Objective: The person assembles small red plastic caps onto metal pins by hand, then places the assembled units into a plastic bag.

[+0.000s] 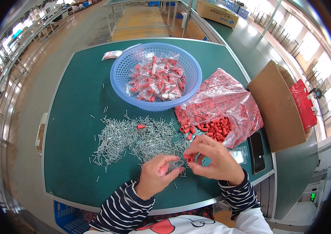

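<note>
My left hand pinches a small clear plastic bag, its mouth held apart and facing right. Close beside that mouth, my right hand has its fingers closed on red plastic caps; how many is hidden by the fingers. Silver screws lie in a broad heap just beyond my hands, with one red cap resting on top. Past my right hand, a large clear bag full of red caps spills loose caps from its near opening.
A blue perforated basket with filled small bags stands at the table's far side. A white packet lies behind it. Along the right edge are a black phone, flat clear bags and an open cardboard box.
</note>
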### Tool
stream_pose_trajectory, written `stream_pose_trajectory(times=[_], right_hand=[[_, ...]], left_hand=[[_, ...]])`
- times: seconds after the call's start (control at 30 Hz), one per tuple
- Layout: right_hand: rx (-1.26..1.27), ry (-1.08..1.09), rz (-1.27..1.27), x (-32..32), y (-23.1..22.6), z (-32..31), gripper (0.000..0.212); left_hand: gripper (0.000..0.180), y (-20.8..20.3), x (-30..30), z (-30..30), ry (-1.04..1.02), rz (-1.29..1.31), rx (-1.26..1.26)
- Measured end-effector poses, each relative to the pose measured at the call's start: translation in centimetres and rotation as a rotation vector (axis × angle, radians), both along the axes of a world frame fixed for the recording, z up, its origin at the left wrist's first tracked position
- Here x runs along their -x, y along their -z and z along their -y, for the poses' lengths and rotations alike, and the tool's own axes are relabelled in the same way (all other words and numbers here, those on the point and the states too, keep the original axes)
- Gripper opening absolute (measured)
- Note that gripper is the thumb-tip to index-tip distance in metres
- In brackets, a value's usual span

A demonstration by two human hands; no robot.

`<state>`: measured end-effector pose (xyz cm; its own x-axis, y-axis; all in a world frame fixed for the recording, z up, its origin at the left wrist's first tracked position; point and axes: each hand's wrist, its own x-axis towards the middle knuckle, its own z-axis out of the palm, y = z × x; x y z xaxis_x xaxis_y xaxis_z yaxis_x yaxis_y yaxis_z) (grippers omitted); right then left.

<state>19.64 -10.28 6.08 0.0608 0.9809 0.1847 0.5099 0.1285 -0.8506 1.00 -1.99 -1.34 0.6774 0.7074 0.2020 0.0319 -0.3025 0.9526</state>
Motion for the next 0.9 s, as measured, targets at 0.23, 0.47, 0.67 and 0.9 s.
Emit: stream_pose_trajectory(times=[0.23, 0.47, 0.67, 0.9], right_hand=[[0.034, -0.19, 0.177, 0.9, -0.4, -0.1, 0.031], [-0.006, -0.139, 0.142, 0.9, -1.0, -0.3, 0.031], [-0.061, -0.169, 0.159, 0.9, 0.1, -0.2, 0.024], [-0.097, -0.105, 0.189, 1.1, 1.0, -0.1, 0.022]], left_hand=[[0.037, 0.4, -0.1, -0.1, -0.011, 0.016, -0.085], [0.037, 0.3, 0.0, -0.2, -0.019, -0.006, -0.137], [0.034, 0.3, -0.1, 0.0, -0.009, 0.022, -0.065], [0.034, 0.8, -0.3, 0.0, -0.026, 0.006, -0.121]])
